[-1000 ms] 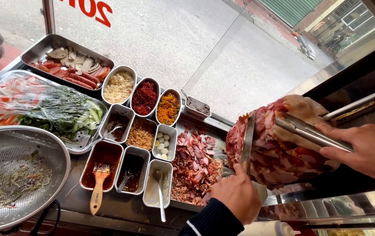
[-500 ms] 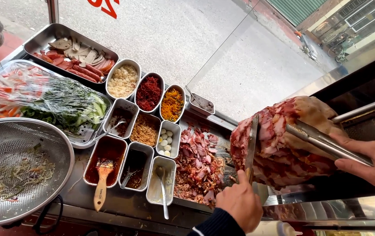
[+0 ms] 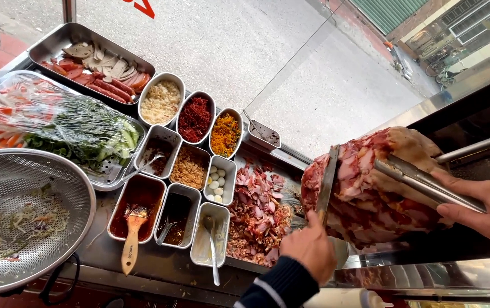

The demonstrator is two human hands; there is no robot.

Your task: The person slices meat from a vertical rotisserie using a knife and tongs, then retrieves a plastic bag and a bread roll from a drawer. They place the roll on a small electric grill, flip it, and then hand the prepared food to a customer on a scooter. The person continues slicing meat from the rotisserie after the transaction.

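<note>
A meat cone (image 3: 370,182) is seen at right, above the steel counter (image 3: 153,265). A knife (image 3: 327,182) is gripped in the closed left hand (image 3: 310,248), its blade held upright against the cone's left face. Metal tongs (image 3: 422,182) are pinched shut in the right hand (image 3: 484,208), with their tips pressed into the cone's upper side. Shaved meat (image 3: 259,214) is heaped on the tray just left of the cone, below the blade.

Left of the shavings, nine small tins are arranged in three rows. White shreds (image 3: 161,101), red flakes (image 3: 194,118) and orange shreds (image 3: 225,134) are held in the back row; fried onions (image 3: 188,168) and small eggs (image 3: 216,183) are seen in the middle row. Red sauce with a wooden brush (image 3: 132,234), dark sauce (image 3: 175,214) and pale sauce with a spoon (image 3: 212,251) are held in the front row.

Sliced sausages (image 3: 99,71) are laid in a far tray. Wrapped vegetables (image 3: 56,125) are placed beside it, and a colander (image 3: 22,219) with slaw is set at near left.
</note>
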